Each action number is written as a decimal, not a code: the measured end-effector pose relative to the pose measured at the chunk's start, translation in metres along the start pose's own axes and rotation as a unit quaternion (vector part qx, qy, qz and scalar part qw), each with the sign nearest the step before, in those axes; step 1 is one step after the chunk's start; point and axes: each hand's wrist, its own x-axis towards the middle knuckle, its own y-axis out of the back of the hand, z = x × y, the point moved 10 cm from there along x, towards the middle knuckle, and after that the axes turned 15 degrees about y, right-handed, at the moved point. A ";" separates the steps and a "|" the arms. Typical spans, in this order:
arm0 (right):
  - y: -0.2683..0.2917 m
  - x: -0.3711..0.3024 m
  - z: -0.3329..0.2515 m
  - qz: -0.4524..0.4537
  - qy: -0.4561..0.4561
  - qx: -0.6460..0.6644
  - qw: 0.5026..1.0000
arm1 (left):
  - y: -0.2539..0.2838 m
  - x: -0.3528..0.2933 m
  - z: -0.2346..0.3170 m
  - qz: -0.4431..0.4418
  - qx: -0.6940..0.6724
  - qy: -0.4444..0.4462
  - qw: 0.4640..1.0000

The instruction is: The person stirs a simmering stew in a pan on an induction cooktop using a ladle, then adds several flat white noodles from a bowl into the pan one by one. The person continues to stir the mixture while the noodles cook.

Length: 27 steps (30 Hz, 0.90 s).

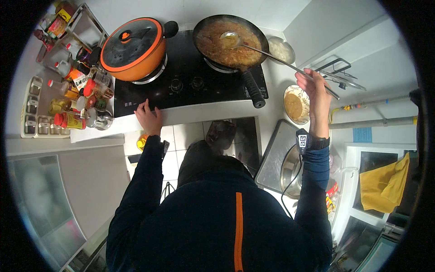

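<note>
My right hand (316,93) is closed around the long handle of a metal ladle (281,60). The ladle's bowl dips into brown, bubbling food (210,38) that fills a black wok (251,87) on the right burner. The wok's own handle points toward me, with neither hand on it. At the front left of the black gas stove (181,102), my left hand (149,119) rests on the edge, fingers apart and holding nothing. An orange pot (144,67) with a glass lid (131,41) sits on the left burner.
Left of the stove stand several seasoning bottles and jars (72,120) by a white spice box (31,102). A patterned bowl of tan liquid (294,105) and a bowl of white pieces (282,49) are at right. Nearer, a metal basin (290,172) overlaps a grey tray (274,149).
</note>
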 end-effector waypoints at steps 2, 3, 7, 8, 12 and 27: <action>-0.001 0.001 0.002 -0.003 -0.013 -0.003 1.000 | 0.001 -0.001 0.001 0.002 -0.010 -0.014 1.000; -0.003 0.001 0.003 -0.006 -0.020 0.002 1.000 | 0.002 -0.001 0.001 0.007 -0.009 -0.017 1.000; 0.003 0.001 0.011 0.019 -0.045 0.034 0.998 | 0.002 -0.001 0.001 0.018 -0.012 -0.029 0.999; 0.004 0.002 0.012 0.020 -0.044 0.054 0.997 | 0.002 -0.002 0.002 0.019 -0.012 -0.033 0.999; 0.030 -0.002 0.018 0.055 -0.095 0.087 0.990 | 0.000 -0.001 -0.002 0.009 -0.004 -0.016 1.000; 0.237 -0.116 -0.095 0.172 -0.015 0.044 0.984 | -0.005 -0.004 -0.004 0.010 0.007 -0.008 1.000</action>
